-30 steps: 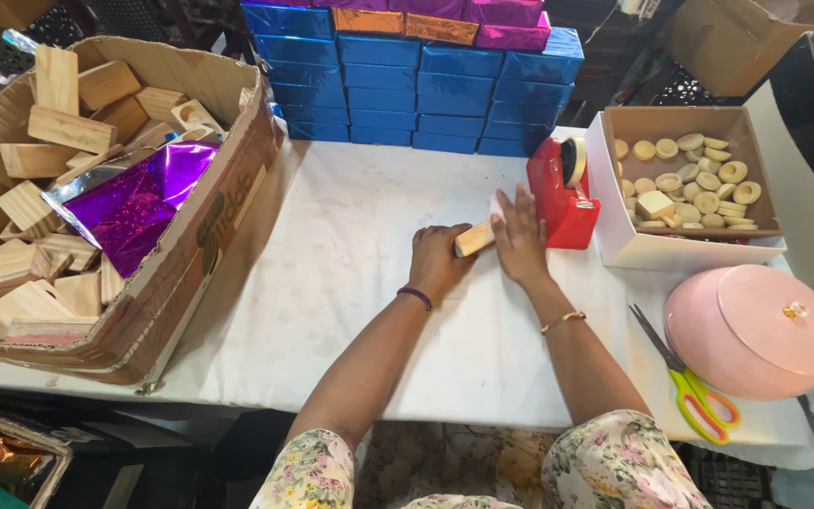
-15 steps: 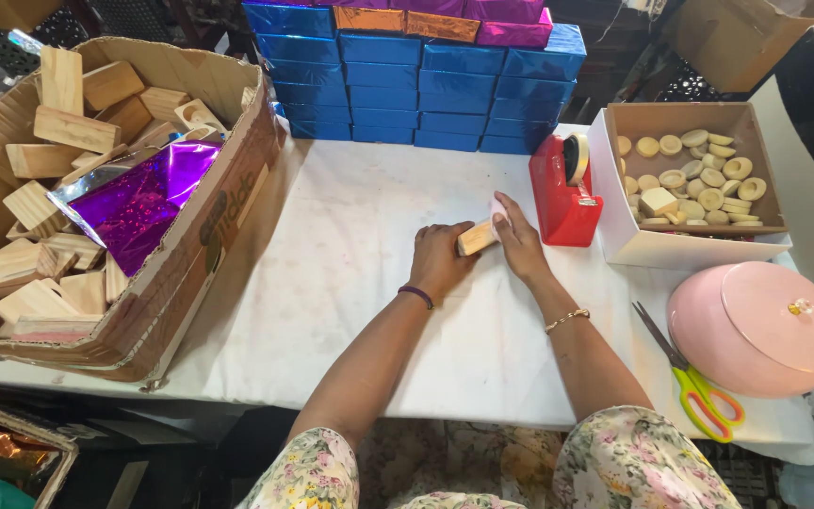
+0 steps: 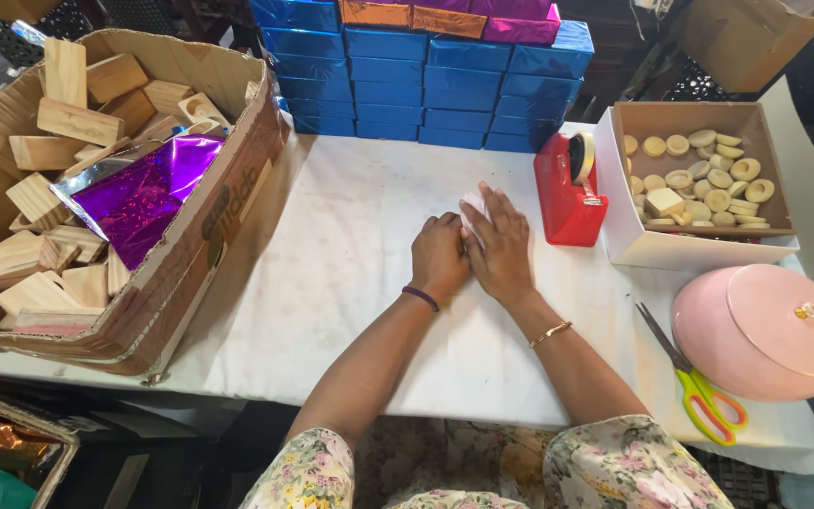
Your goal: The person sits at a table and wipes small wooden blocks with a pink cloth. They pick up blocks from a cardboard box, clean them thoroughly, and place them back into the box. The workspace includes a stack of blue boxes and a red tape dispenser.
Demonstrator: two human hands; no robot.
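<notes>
Down at the near table edge, both hands press side by side on the white sheet. Left hand (image 3: 440, 256) curls loosely, right hand (image 3: 499, 247) lies flat with fingers spread over a small pale block (image 3: 474, 205), mostly hidden; it looks light, stiff, best pinched by its side edges. Scissors (image 3: 699, 386) and a pink lidded bowl (image 3: 765, 330) sit rightward. Further out, the red tape dispenser (image 3: 567, 193) crowds close; blue boxes (image 3: 426, 85) wall the back.

Bright, even overhead light; soft shadows, glare on purple foil (image 3: 138, 198), wide-angle bending at edges
</notes>
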